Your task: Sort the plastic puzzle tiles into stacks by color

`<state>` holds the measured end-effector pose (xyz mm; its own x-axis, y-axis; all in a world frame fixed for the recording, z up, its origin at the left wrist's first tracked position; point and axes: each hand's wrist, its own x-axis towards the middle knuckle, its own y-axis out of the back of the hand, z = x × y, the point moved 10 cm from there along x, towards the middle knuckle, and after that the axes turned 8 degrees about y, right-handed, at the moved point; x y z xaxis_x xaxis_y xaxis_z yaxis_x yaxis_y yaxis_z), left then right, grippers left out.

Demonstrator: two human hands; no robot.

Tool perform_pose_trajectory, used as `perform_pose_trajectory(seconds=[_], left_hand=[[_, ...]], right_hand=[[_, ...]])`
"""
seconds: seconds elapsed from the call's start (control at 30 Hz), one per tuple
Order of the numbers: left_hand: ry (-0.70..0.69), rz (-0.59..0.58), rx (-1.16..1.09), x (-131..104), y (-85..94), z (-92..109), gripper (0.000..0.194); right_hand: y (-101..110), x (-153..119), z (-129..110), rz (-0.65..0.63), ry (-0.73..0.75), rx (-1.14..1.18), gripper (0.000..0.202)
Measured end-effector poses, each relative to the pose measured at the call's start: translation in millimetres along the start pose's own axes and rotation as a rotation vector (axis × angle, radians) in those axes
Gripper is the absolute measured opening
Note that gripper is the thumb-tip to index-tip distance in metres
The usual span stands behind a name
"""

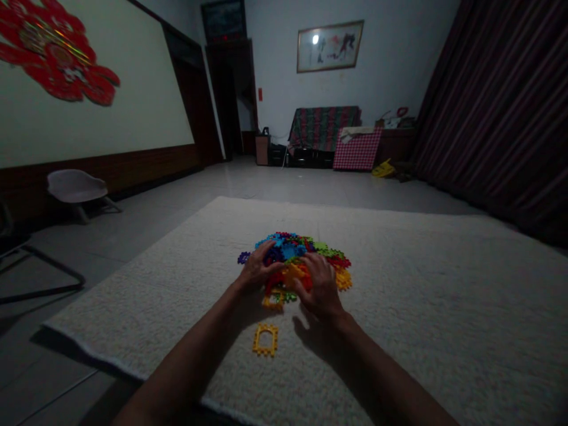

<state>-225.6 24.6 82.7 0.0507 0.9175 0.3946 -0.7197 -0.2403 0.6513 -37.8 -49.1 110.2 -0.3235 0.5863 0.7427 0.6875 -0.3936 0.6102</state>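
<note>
A heap of interlocking plastic building pieces (290,251) in blue, purple, red, green and orange lies on the pale carpet. My left hand (257,267) rests at the heap's left side, fingers stretched over blue and purple pieces, thumb apart. On the near right, my right hand (320,285) is spread over the heap, with an orange piece (293,274) by its thumb and fingers; I see no firm grip on it. One yellow window-frame piece (265,340) lies flat by itself nearer to me. Between it and the heap is another yellow frame piece (273,300).
The carpet (421,284) lies on a tiled floor (177,192). A small pale chair (77,188) stands at left, with a dark metal chair leg (53,266) nearer. Covered furniture (326,130) lines the far wall; a dark striped curtain (497,112) hangs at right.
</note>
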Motion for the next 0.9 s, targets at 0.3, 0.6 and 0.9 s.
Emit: perform_pose_trajectory(seconds=[0.3,0.6,0.9], left_hand=[[0.565,0.142,0.189,-5,33.8,-96,0.039],[0.446,0.044,-0.095,52,-33.9,-60,0.034],[0.251,-0.050,-0.221,74,-76.5,-20,0.029]], right_hand=[[-71,-62,-121,-0.617,0.422,0.317,0.039],[-70,-24,-66,-0.531,0.292,0.140,0.019],[-52,-33,-59,-0.457,0.230,0.190,0.017]])
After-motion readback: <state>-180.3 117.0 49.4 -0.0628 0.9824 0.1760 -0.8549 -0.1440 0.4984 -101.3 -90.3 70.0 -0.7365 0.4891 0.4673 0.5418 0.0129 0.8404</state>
